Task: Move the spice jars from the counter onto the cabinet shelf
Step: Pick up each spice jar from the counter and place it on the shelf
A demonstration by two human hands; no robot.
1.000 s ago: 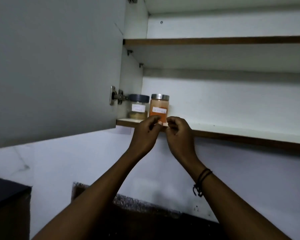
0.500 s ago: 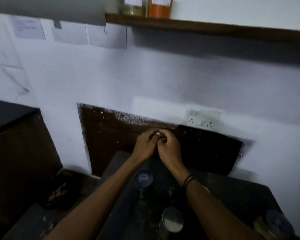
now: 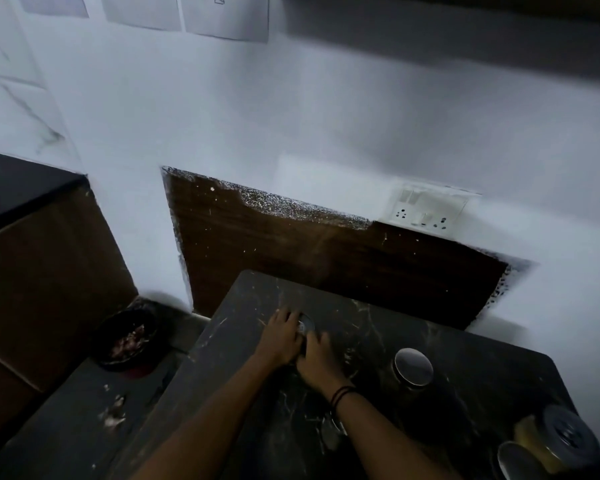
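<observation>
Mid-frame, the left hand [image 3: 280,338] and right hand [image 3: 317,356] close their fingers around a jar [image 3: 305,323] on the bench [image 3: 378,327], apparently the pickup step; next, lift it to the shelf.

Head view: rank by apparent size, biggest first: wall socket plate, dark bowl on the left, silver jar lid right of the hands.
1. wall socket plate
2. dark bowl, close to the plate in apparent size, so this order is unsure
3. silver jar lid, clearly smallest, though nearer the camera

hands [image 3: 300,344] lowered from shelf, around counter jar [image 3: 305,323]
</observation>
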